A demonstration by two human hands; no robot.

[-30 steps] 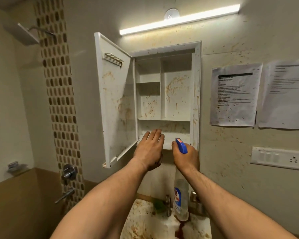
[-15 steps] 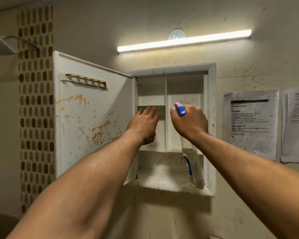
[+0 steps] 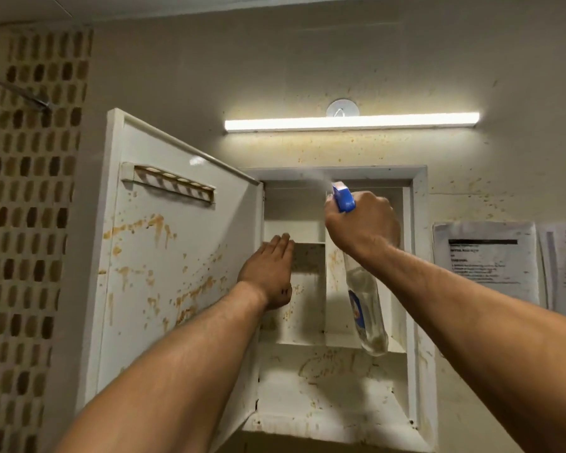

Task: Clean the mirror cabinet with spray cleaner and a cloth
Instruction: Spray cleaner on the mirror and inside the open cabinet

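The white mirror cabinet (image 3: 419, 289) is set in the wall, its door (image 3: 164, 256) swung open to the left. Brown stains spatter the door's inner face and the shelves. My right hand (image 3: 363, 230) grips a clear spray bottle (image 3: 365, 308) by its blue trigger head (image 3: 343, 198), raised before the upper compartments. A faint mist leaves the nozzle toward the upper left. My left hand (image 3: 270, 273) is flat with fingers together, resting at the hinge edge beside the small upper-left shelf. No cloth is visible.
A lit tube light (image 3: 352, 121) runs above the cabinet. Printed sheets (image 3: 486, 261) are taped to the wall at the right. A brown mosaic tile strip (image 3: 30, 223) and a shower arm (image 3: 17, 93) are at the left. A rack (image 3: 170, 183) sits on the door.
Both hands rose from the bottom shelf to the upper compartments. The view tilted up, so the sink dropped out of sight. Mist now comes from the nozzle.
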